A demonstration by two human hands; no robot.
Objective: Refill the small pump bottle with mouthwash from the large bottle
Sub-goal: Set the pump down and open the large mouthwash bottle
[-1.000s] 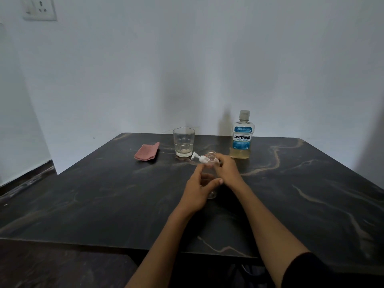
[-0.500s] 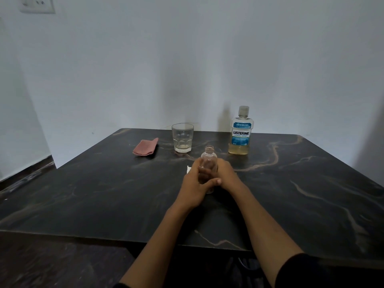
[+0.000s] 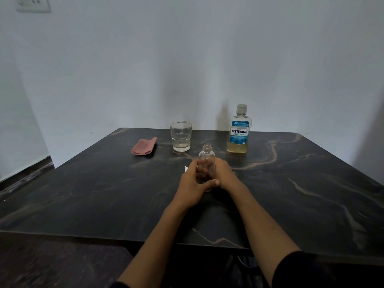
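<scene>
The small clear pump bottle [image 3: 206, 157] stands upright at the table's middle, its neck uncapped and nothing visible inside. My left hand [image 3: 192, 185] is wrapped around its lower body from the left, thumb across the front. My right hand [image 3: 225, 173] lies against the bottle's right side, with its fingers hidden behind the bottle. A bit of the white pump top [image 3: 186, 169] shows on the table behind my left hand. The large Listerine bottle [image 3: 239, 132], capped and holding a low layer of yellowish liquid, stands behind and to the right.
A drinking glass [image 3: 180, 137] with a little liquid stands behind the bottle to the left. A folded pink cloth [image 3: 143, 146] lies left of the glass. The dark marbled table [image 3: 311, 183] meets the white wall at its far edge.
The pump top came off the small bottle and now lies on the table behind my left hand. My right hand dropped from the bottle's neck to beside its body.
</scene>
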